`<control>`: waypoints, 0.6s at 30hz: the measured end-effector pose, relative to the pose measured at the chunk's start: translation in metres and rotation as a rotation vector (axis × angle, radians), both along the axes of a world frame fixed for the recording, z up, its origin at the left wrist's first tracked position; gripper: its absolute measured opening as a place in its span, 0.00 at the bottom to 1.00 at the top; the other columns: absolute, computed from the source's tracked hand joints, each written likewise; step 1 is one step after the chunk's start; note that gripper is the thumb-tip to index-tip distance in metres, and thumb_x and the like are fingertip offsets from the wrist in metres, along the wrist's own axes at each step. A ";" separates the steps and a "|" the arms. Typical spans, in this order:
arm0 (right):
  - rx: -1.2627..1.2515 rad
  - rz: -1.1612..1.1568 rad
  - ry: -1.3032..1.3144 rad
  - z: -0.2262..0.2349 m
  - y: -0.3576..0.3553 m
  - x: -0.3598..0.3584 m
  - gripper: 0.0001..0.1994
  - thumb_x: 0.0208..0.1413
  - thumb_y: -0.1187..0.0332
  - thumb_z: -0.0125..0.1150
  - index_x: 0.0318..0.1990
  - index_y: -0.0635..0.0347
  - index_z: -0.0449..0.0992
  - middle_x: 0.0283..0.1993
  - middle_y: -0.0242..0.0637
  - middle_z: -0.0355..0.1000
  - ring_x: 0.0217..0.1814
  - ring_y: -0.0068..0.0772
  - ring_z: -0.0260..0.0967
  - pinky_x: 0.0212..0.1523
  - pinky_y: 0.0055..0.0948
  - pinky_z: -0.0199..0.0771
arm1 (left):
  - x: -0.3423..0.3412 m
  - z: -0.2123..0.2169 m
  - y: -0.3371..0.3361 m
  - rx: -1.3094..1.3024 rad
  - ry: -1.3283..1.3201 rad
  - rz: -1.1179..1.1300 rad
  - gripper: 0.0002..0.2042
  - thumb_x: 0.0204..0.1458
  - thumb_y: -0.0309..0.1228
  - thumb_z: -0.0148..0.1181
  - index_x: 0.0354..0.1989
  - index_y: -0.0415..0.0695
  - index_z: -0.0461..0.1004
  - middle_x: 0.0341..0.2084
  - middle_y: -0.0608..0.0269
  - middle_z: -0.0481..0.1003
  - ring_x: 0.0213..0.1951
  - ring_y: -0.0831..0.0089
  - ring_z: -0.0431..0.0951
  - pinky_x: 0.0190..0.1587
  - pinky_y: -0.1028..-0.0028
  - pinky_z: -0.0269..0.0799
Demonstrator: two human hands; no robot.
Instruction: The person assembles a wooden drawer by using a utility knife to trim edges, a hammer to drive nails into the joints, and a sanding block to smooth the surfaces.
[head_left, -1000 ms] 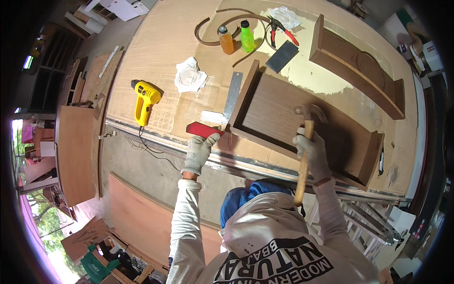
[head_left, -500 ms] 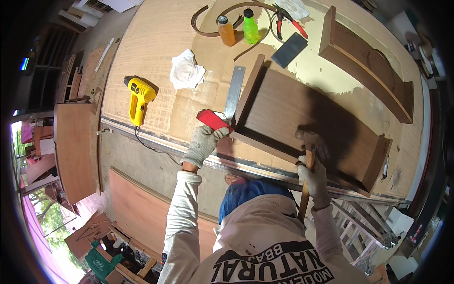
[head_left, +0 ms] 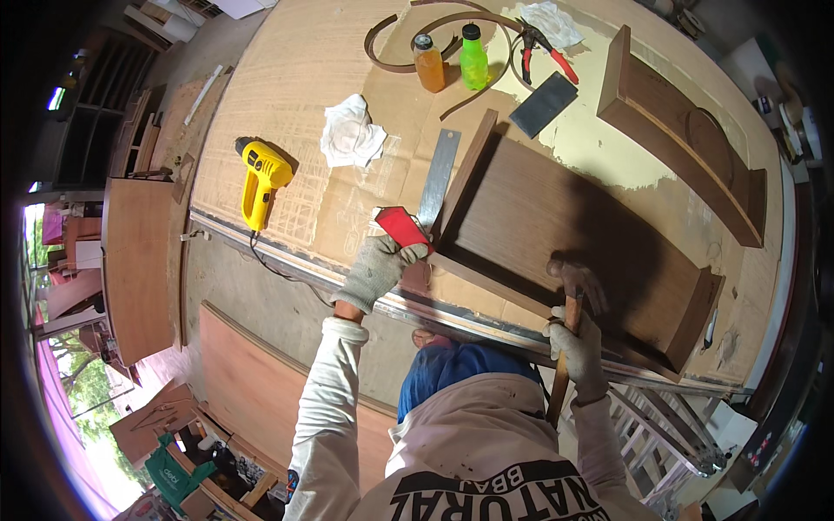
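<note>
My left hand (head_left: 373,269), in a grey knit glove, is closed on a red flat piece (head_left: 403,227) with a pale edge. I cannot make out its exact kind. It sits close to the lower end of a steel ruler (head_left: 439,178), which lies along the outer left side of a shallow brown wooden tray-like box (head_left: 539,187). Also gloved, my right hand (head_left: 580,347) grips the wooden handle of a hammer (head_left: 560,378) upright at the box's near side. The hammer's head is blurred above the box, and a dark shadow covers the box's right part.
A yellow heat gun (head_left: 261,181) and a crumpled white cloth (head_left: 351,132) lie on the left of the workbench (head_left: 252,95). Farther back are an orange bottle (head_left: 428,65), a green bottle (head_left: 473,61), red-handled pliers (head_left: 543,52), a dark block (head_left: 544,104) and a curved wooden piece (head_left: 686,143).
The red piece has tilted more steeply in my left hand, beside the ruler. My right hand keeps its grip on the hammer. The whole view has shifted slightly.
</note>
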State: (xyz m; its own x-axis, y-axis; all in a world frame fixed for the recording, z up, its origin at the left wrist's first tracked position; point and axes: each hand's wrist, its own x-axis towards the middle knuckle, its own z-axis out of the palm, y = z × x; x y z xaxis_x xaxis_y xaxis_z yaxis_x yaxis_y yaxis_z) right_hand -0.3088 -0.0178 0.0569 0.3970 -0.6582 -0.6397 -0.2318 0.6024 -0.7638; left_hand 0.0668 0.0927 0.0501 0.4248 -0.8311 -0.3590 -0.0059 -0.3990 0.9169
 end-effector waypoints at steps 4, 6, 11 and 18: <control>-0.002 0.077 0.005 0.001 -0.003 -0.001 0.21 0.58 0.74 0.60 0.59 0.73 0.69 0.37 0.41 0.77 0.26 0.22 0.70 0.26 0.25 0.73 | 0.003 0.001 0.000 -0.090 -0.176 -0.105 0.08 0.61 0.28 0.68 0.47 0.41 0.82 0.39 0.64 0.83 0.44 0.73 0.82 0.49 0.71 0.77; 0.012 0.073 0.005 0.003 -0.005 0.000 0.22 0.58 0.74 0.61 0.59 0.73 0.69 0.37 0.41 0.77 0.26 0.22 0.69 0.26 0.25 0.73 | 0.001 0.001 0.000 -0.022 -0.191 -0.099 0.09 0.61 0.28 0.69 0.47 0.41 0.83 0.40 0.63 0.84 0.45 0.74 0.83 0.50 0.71 0.77; 0.020 0.089 0.020 0.006 -0.006 0.001 0.21 0.58 0.74 0.60 0.59 0.72 0.70 0.37 0.41 0.77 0.27 0.22 0.69 0.26 0.24 0.73 | -0.001 -0.007 0.003 -0.107 -0.166 -0.083 0.09 0.62 0.30 0.68 0.47 0.41 0.83 0.39 0.65 0.84 0.44 0.75 0.82 0.50 0.72 0.77; 0.036 0.086 -0.004 0.003 -0.006 -0.001 0.21 0.59 0.73 0.60 0.59 0.72 0.70 0.37 0.41 0.77 0.27 0.21 0.69 0.27 0.23 0.73 | -0.001 -0.014 0.007 0.011 -0.061 -0.020 0.10 0.61 0.30 0.69 0.48 0.40 0.83 0.40 0.65 0.84 0.44 0.76 0.82 0.50 0.73 0.78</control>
State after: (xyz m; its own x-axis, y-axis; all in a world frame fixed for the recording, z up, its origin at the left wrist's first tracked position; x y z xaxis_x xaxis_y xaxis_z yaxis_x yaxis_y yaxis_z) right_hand -0.3096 -0.0243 0.0600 0.4537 -0.5979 -0.6609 -0.2813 0.6076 -0.7428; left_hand 0.0657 0.0995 0.0364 0.4296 -0.8356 -0.3422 -0.0696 -0.4085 0.9101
